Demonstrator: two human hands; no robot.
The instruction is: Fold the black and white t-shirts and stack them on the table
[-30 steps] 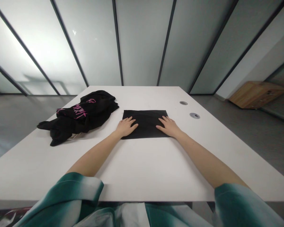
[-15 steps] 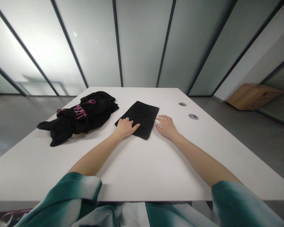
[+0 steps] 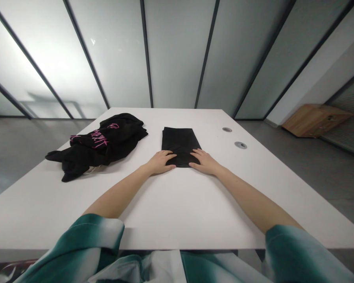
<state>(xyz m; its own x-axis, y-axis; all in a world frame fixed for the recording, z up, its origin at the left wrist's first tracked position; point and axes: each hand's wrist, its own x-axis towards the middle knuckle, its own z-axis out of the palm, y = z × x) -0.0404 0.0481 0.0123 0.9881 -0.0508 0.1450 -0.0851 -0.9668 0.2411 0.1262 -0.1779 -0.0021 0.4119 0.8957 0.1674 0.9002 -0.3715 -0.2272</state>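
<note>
- Left of the folded black cloth (image 3: 180, 140): a crumpled black garment (image 3: 102, 143) with pink lettering (image 3: 96, 138), heaped loosely, not touching the cloth, and a green-and-white sleeve (image 3: 88, 239) near the bottom of the view.
- At the near end of the cloth, left side: left hand (image 3: 161, 163), open and flat, fingers (image 3: 169, 158) lying on the fabric, with no pinch or grip.
- Centre: the cloth itself on a white table (image 3: 177, 204), now turned square to the table's sides, long way pointing ahead, no longer skewed as half a second ago (its layers too dark to count).
- At the near end of the cloth, right side: right hand (image 3: 203, 163), likewise open and pressing flat, gripping nothing, just beside the left hand.
- Right of the cloth: two round cable grommets (image 3: 240, 145) set in the tabletop, and, much farther off, a wooden box (image 3: 315, 120) on the floor.
</note>
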